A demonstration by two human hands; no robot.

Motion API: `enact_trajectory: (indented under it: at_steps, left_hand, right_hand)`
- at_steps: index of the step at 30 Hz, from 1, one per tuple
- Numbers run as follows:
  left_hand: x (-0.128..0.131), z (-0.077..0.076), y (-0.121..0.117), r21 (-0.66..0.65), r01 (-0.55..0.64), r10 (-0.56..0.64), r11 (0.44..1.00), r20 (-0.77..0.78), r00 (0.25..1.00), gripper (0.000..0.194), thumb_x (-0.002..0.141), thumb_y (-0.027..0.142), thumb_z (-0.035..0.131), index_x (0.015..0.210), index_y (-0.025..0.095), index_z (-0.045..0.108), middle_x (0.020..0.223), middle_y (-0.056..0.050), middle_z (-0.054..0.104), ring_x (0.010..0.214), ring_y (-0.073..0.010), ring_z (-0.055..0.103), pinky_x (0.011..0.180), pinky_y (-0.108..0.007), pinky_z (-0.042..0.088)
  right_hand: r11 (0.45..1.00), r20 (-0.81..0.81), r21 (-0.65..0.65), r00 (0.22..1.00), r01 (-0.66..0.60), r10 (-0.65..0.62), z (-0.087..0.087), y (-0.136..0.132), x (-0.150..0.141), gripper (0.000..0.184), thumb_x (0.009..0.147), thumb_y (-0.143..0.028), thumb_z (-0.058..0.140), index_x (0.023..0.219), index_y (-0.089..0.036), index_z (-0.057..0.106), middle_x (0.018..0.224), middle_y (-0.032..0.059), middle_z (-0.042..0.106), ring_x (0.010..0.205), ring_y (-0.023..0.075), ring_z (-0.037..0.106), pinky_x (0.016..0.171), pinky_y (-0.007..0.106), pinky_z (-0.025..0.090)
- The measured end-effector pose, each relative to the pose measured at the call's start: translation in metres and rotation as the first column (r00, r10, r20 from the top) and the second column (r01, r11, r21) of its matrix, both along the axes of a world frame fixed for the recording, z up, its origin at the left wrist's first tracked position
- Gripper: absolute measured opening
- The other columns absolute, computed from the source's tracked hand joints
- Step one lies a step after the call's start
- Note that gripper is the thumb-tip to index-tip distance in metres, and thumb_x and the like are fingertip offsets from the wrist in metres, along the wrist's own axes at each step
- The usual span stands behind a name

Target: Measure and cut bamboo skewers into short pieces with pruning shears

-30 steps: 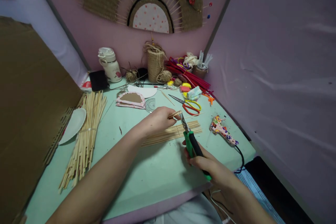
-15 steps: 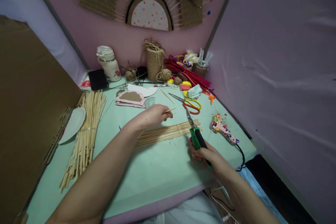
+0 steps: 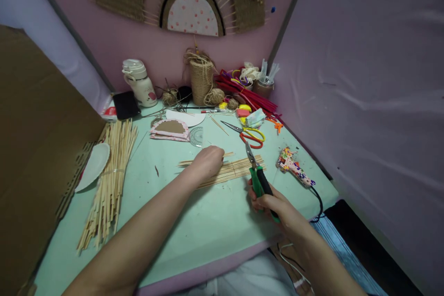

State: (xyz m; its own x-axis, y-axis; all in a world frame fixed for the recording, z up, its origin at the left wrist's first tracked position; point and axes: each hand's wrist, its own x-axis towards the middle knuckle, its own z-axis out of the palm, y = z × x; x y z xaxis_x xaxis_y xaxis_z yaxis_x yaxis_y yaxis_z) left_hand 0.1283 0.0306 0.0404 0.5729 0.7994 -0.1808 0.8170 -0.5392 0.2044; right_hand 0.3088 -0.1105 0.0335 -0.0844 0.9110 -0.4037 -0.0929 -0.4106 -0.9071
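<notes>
My left hand [image 3: 209, 162] is closed on thin wooden sticks [image 3: 228, 154] just above a flat row of similar sticks [image 3: 239, 169]. Stick ends poke out on both sides of it; the fingertips are mostly hidden. My right hand [image 3: 265, 199] grips pliers [image 3: 258, 178] by their green and black handles. Their metal jaws point up and away, over the right end of the row, and look closed with nothing between them. Scissors [image 3: 244, 134] with red and yellow handles lie beyond the jaws.
A glue gun [image 3: 294, 169] lies at the right, its cord over the table edge. At the left are a tied stick bundle [image 3: 111, 180] and a white plate [image 3: 93, 166]. A protractor [image 3: 196, 136], a bottle [image 3: 140, 83] and a twine spool [image 3: 201, 81] stand or lie farther back.
My left hand drew the sticks left, away from the pliers, then lowered them to the far side of the row. The pliers moved slightly right and up, then stayed nearly still.
</notes>
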Motion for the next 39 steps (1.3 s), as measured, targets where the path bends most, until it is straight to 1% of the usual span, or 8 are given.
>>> enact_trajectory:
  at_steps: [6, 10, 13, 16, 20, 25, 31, 39]
  left_hand:
    - [0.002, -0.006, 0.0, -0.007, 0.0, 0.0, 1.0, -0.005, 1.0, 0.025, 0.08, 0.012, 0.045, 0.084, 0.012, 0.069, 0.087, -0.017, 0.068, 0.082, -0.0255, 0.064, 0.07, -0.032, 0.042]
    - [0.001, -0.006, -0.001, -0.013, -0.004, 0.005, 1.0, 0.022, 1.0, 0.024, 0.078, 0.013, 0.046, 0.082, 0.011, 0.069, 0.084, -0.017, 0.068, 0.077, -0.0254, 0.063, 0.066, -0.032, 0.041]
    - [-0.007, 0.003, 0.004, -0.02, -0.001, 0.002, 1.0, 0.063, 0.998, 0.024, 0.079, 0.015, 0.045, 0.083, 0.014, 0.068, 0.082, -0.012, 0.068, 0.073, -0.0226, 0.061, 0.061, -0.03, 0.039]
    - [-0.018, 0.018, 0.012, -0.015, -0.012, 0.015, 1.0, 0.196, 0.981, 0.023, 0.078, 0.017, 0.045, 0.085, 0.017, 0.068, 0.083, -0.008, 0.068, 0.074, -0.0202, 0.06, 0.061, -0.028, 0.039]
    - [-0.029, 0.039, 0.017, -0.108, -0.067, 0.109, 0.992, 0.455, 0.884, 0.024, 0.075, 0.019, 0.052, 0.092, 0.019, 0.069, 0.083, -0.002, 0.068, 0.074, -0.0161, 0.059, 0.066, -0.025, 0.04]
    - [-0.033, 0.052, 0.013, -0.261, -0.048, 0.209, 0.964, 0.638, 0.741, 0.03, 0.075, 0.026, 0.055, 0.098, 0.017, 0.071, 0.073, 0.001, 0.06, 0.065, -0.0119, 0.051, 0.062, -0.023, 0.038]
    - [-0.032, 0.055, 0.006, -0.348, 0.017, 0.217, 0.937, 0.621, 0.753, 0.036, 0.074, 0.025, 0.055, 0.105, 0.021, 0.072, 0.072, 0.003, 0.061, 0.062, -0.0112, 0.047, 0.061, -0.023, 0.037]
    - [-0.025, 0.055, 0.002, -0.368, 0.051, 0.187, 0.928, 0.581, 0.792, 0.039, 0.072, 0.022, 0.052, 0.104, 0.021, 0.073, 0.082, 0.001, 0.067, 0.074, -0.0139, 0.056, 0.066, -0.023, 0.042]
  right_hand:
    - [1.0, -0.018, 0.015, 1.0, -0.002, 0.002, -0.002, 0.001, 0.002, 0.041, 0.063, -0.022, 0.054, 0.104, -0.019, 0.054, 0.079, 0.0, 0.051, 0.066, 0.015, 0.041, 0.063, 0.029, 0.033]
    - [1.0, 0.008, -0.005, 1.0, 0.006, -0.006, 0.002, 0.001, 0.001, 0.037, 0.063, -0.022, 0.055, 0.1, -0.019, 0.056, 0.081, 0.0004, 0.052, 0.069, 0.0157, 0.043, 0.065, 0.029, 0.034]
    - [1.0, 0.042, -0.007, 0.999, -0.01, 0.01, 0.003, -0.003, 0.001, 0.033, 0.066, -0.024, 0.056, 0.098, -0.019, 0.058, 0.084, 0.0011, 0.053, 0.074, 0.0172, 0.045, 0.069, 0.029, 0.034]
    - [1.0, 0.043, -0.003, 0.999, -0.023, 0.023, 0.006, -0.008, 0.002, 0.041, 0.067, -0.025, 0.056, 0.107, -0.02, 0.058, 0.091, 0.0019, 0.056, 0.083, 0.0193, 0.048, 0.076, 0.031, 0.034]
    - [0.998, 0.065, -0.042, 0.996, -0.056, 0.059, 0.018, -0.014, -0.002, 0.053, 0.063, -0.028, 0.056, 0.115, -0.02, 0.056, 0.095, 0.0029, 0.059, 0.09, 0.0225, 0.05, 0.082, 0.033, 0.035]
    - [0.994, 0.098, -0.056, 0.99, -0.094, 0.099, 0.029, -0.014, -0.01, 0.048, 0.062, -0.03, 0.056, 0.109, -0.022, 0.059, 0.101, 0.0037, 0.06, 0.099, 0.0251, 0.05, 0.084, 0.034, 0.036]
    - [0.995, 0.095, -0.033, 0.991, -0.092, 0.095, 0.027, -0.006, -0.011, 0.049, 0.06, -0.03, 0.059, 0.109, -0.022, 0.059, 0.104, 0.0046, 0.062, 0.105, 0.028, 0.051, 0.088, 0.036, 0.036]
    - [0.993, 0.114, 0.005, 0.987, -0.118, 0.117, 0.026, -0.002, -0.011, 0.049, 0.061, -0.029, 0.058, 0.109, -0.021, 0.059, 0.102, 0.0045, 0.062, 0.101, 0.0268, 0.051, 0.089, 0.036, 0.037]
